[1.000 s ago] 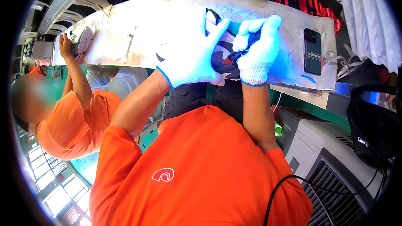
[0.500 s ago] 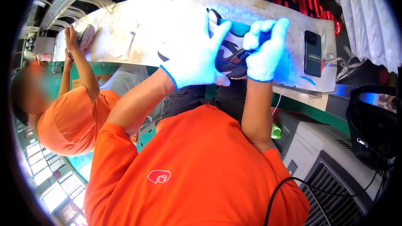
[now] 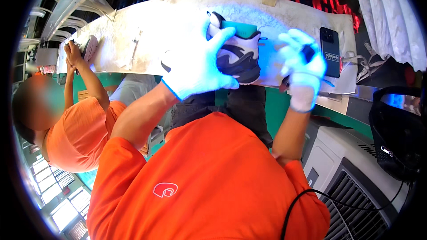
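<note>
- black, grey and white, the shoe [image 3: 240, 58] sits right in front of you, towards twelve o'clock, at the near edge of the table [image 3: 133, 22]; whether it rests there or is lifted, you cannot tell.
- its long axis seems to run from nine to three o'clock: the heel end points at three, its sole edge faces six, and a teal block [image 3: 242, 29] shows at the opening towards twelve. glare hides the toe end.
- your left hand [image 3: 195, 60] is the nearer one, spread over the shoe from its nine o'clock side and grasping it; some fingers are lost in glare.
- your right hand [image 3: 307, 64] is off the shoe, at about three o'clock from it, curled loosely around a dark tool [image 3: 308, 52].
- a bare gap lies between heel and right glove, so the key line is straight across, three to nine.
- your phone [image 3: 329, 55] lies just beyond that hand, near two o'clock.
</note>
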The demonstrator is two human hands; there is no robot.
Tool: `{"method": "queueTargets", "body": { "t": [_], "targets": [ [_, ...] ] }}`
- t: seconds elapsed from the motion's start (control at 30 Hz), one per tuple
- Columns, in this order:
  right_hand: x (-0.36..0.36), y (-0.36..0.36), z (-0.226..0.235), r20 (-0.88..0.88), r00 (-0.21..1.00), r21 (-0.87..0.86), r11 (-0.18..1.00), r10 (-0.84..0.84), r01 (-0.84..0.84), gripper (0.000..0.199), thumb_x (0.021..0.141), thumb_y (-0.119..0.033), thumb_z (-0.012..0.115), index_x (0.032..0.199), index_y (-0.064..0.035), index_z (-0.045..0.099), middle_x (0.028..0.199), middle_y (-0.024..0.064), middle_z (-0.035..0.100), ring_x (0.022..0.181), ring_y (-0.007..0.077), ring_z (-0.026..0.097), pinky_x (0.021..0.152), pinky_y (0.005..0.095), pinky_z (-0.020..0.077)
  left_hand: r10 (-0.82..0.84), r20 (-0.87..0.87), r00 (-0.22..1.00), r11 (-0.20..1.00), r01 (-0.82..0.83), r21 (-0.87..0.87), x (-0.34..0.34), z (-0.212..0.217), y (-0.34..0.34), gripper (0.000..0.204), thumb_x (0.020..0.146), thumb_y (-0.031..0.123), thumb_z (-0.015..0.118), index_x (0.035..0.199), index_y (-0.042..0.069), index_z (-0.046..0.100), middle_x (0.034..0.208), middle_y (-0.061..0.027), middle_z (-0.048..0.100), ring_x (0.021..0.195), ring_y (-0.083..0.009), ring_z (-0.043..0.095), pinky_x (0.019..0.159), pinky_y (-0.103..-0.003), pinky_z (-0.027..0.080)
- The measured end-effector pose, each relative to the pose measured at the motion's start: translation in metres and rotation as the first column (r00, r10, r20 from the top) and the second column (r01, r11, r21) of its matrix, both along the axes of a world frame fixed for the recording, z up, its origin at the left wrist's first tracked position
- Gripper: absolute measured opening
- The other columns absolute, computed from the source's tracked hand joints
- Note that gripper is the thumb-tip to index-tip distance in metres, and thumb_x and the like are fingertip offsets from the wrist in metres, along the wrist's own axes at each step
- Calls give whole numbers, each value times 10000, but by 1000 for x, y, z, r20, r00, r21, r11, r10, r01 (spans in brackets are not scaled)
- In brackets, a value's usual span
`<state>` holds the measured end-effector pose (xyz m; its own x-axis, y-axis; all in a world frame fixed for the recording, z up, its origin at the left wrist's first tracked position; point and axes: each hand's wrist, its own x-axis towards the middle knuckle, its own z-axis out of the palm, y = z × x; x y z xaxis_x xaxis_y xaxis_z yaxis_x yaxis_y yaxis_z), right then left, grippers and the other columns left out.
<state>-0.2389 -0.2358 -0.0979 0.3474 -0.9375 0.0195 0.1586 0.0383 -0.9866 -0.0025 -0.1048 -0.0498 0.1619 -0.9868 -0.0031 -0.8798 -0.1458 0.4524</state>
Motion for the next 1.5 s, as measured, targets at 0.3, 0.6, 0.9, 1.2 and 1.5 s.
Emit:
{"method": "queueTargets", "body": {
  "t": [0.3,0.6,0.9,1.2,1.5],
  "targets": [
    [22,77,-15,-488,872,-247,954,31,-172,1174,780,-346,1037,1662,108,408,1433,358,697,1284,432,753,1054,448,616,-66,60,996,970,79,-229,-1,-22,23,1225,560,437,1076,1645,162,577,1632,-445,384,1419,-630,551,1120,-623,547],
    [31,98,-30,-227,974,66,998,-2,17,831,747,-108,967,1481,64,618,1180,131,803,1011,218,779,896,337,624,-37,112,993,959,67,-276,-12,-34,43,1211,533,426,1071,1624,175,610,1603,-461,394,1303,-590,630,979,-598,609],
    [3,81,-48,19,1000,593,806,-16,2,519,985,-116,819,1462,39,682,1029,92,794,573,112,580,549,275,467,-54,221,974,955,115,-272,-13,-28,46,1227,559,416,1077,1652,179,571,1631,-450,359,1332,-601,606,1026,-598,587],
    [11,44,-17,392,820,612,784,-416,104,172,1083,-224,771,1098,-56,736,872,71,746,531,138,568,476,313,452,-136,127,983,958,163,-238,3,-12,25,1244,505,367,1082,1602,85,570,1408,-207,577,1255,-417,619,1106,-537,523],
    [19,29,-2,338,890,503,858,-305,102,243,1019,-148,827,1209,-21,744,844,45,741,536,120,582,480,291,452,-93,51,994,967,102,-233,1,-16,20,1234,556,389,1092,1631,133,542,1504,-231,523,1350,-454,588,1141,-557,517]
  ]
}}
